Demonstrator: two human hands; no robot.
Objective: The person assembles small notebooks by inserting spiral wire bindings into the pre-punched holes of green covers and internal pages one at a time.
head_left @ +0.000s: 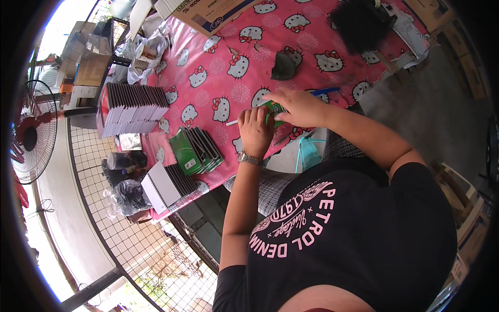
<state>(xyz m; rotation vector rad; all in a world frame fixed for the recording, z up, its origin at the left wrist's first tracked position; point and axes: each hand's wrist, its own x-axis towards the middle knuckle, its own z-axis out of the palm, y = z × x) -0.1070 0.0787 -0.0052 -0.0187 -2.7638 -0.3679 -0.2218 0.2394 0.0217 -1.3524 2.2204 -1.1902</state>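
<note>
In front of my body, over the near edge of the table, both hands hold a green notebook (274, 107), mostly hidden by my fingers. My left hand (254, 127) is closed on its left side, fingers curled. My right hand (300, 107) grips its right side, fingers across the top and thumb below. A thin white strip (232, 123) lies left of my left hand. Beyond my right hand lies a blue slim tool (325, 91). A dark grey curved piece (283, 66) rests farther back. To the left are stacked green spiral notebooks (187, 152).
A pink patterned cloth (218, 78) covers the table. At left stand a tall notebook stack (132, 112) and white-paged spiral notebooks (156, 188). A cardboard box (213, 15) sits at the back, a black heap (361, 26) at back right. A fan (32, 132) stands far left.
</note>
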